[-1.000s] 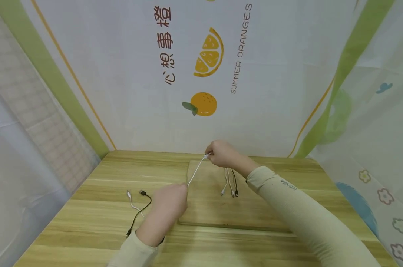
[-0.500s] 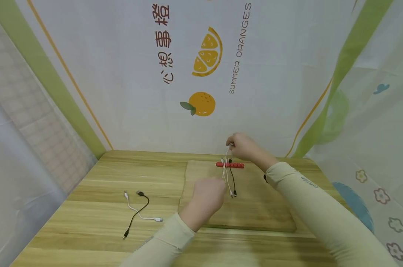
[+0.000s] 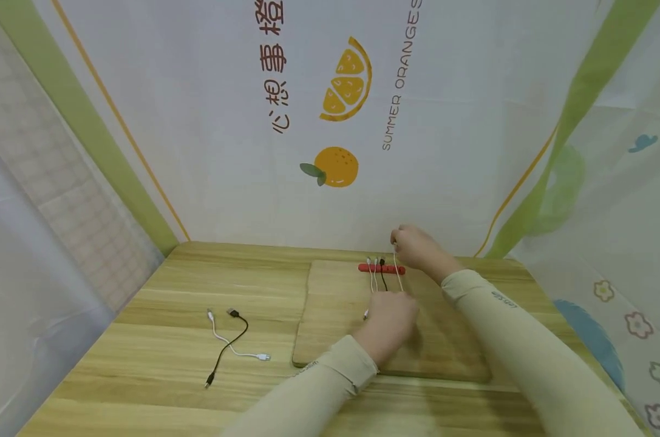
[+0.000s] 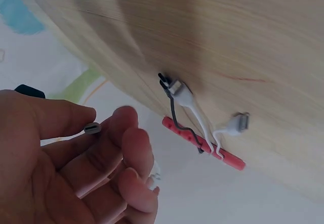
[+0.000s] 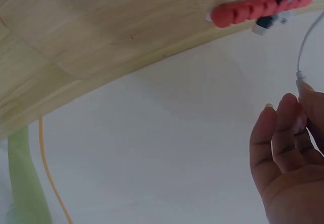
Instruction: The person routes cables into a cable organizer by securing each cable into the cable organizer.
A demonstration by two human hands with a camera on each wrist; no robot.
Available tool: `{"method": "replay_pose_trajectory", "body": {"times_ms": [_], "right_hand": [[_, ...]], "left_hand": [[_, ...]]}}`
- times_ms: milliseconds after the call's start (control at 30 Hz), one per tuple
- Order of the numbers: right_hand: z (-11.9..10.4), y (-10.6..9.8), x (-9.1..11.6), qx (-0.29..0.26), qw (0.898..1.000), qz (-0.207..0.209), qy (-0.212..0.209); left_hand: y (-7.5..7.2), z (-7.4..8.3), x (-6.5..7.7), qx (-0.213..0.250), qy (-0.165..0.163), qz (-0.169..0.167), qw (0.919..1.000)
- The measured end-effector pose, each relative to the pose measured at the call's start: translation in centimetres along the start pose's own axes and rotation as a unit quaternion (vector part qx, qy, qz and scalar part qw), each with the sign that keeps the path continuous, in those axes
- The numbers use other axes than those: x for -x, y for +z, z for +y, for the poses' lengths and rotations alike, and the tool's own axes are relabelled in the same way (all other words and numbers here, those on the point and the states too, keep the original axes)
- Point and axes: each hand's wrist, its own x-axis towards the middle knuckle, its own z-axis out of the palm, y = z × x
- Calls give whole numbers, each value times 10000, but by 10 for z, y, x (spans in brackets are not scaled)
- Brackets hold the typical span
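A short white charging cable (image 3: 396, 263) stretches between my two hands. My right hand (image 3: 417, 247) pinches its far plug above the back edge of the board. Nearer, over the board, my left hand (image 3: 387, 321) holds the other end; the left wrist view shows that small connector (image 4: 92, 128) between thumb and fingers. Below the held cable lies a red cable holder (image 5: 258, 9) with a row of slots. Two white cables (image 3: 371, 277) and a black cable (image 3: 384, 279) sit in its left part. My left hand hides most of their near ends in the head view.
The holder is at the back of a wooden board (image 3: 335, 321) on the wooden table (image 3: 144, 364). Left of the board, a loose white cable (image 3: 246, 354) and a loose black cable (image 3: 217, 363) cross each other. A printed curtain (image 3: 226, 200) hangs behind the table.
Both hands have moved right with the white cable, from left of the red holder to over its right part. The holder and the loose cables on the left have come out from behind my hands.
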Motion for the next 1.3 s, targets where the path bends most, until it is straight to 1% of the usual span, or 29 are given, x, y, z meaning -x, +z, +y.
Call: {"method": "replay_pose_trajectory", "body": {"times_ms": [133, 300, 400, 567, 767, 900, 1067, 1167, 1300], "right_hand": [[3, 6, 0, -6, 10000, 9, 35], [4, 14, -5, -66, 9997, 233, -30], [6, 22, -9, -120, 9995, 297, 32], [8, 33, -13, -185, 9993, 246, 190], [9, 38, -16, -307, 9987, 349, 187], [12, 41, -19, -361, 9981, 411, 266], [16, 47, -22, -518, 9967, 478, 401], [19, 50, -24, -546, 9965, 465, 432], [22, 54, -27, -499, 9969, 402, 454]], "left_hand": [[0, 6, -2, -256, 26, 56, 9997], [3, 8, -5, -487, -48, 183, 9986], [7, 9, -9, -472, -112, 129, 9987], [13, 9, -13, -529, -109, -178, 9984], [11, 7, -10, -756, -47, -65, 9971], [13, 6, -11, -865, -58, -59, 9962], [17, 7, -15, -907, -233, -126, 9955], [19, 7, -16, -846, -292, -143, 9959], [21, 5, -18, -830, -126, -82, 9964]]}}
